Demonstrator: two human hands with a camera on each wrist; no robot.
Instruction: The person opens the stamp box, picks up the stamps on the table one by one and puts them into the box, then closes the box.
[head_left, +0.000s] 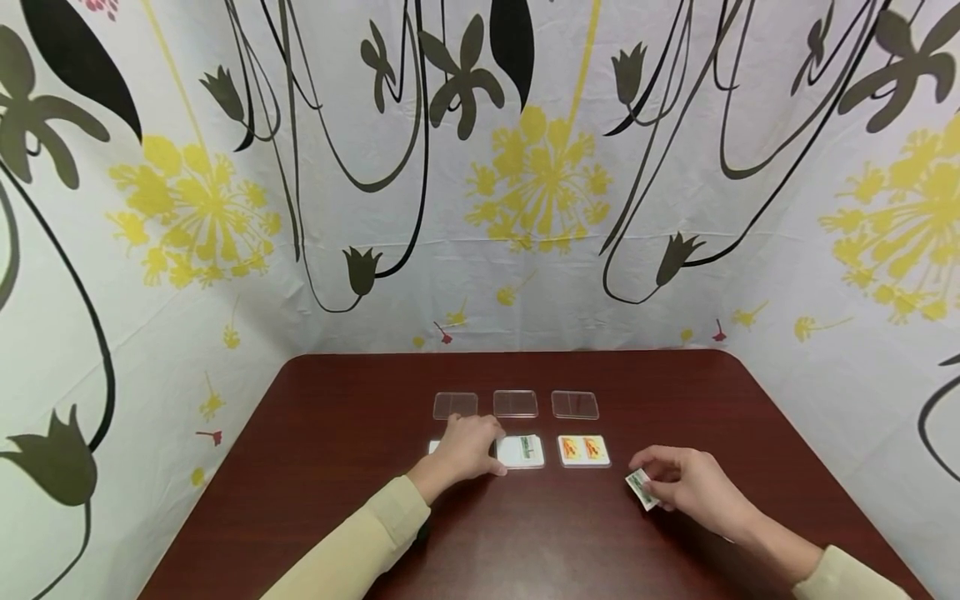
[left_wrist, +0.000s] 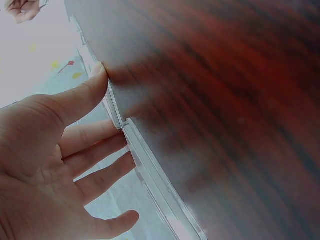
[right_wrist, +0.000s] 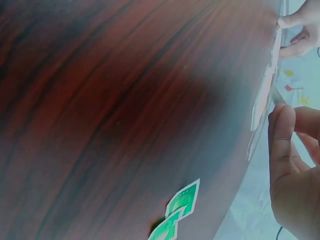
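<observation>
Over the dark counter, the left hand and the right hand work apart: the first, fingers loosely extended, touches the middle box, probably steadying it; the second, off to its right, pinches a small card, picture showing, seemingly for viewing.

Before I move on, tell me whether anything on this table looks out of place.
Two green cards lie loose and overlapping on the table, near the right hand; they look untidy compared with the orange pictures lined up in their case. Nothing visible looks spilled or damaged.
</observation>
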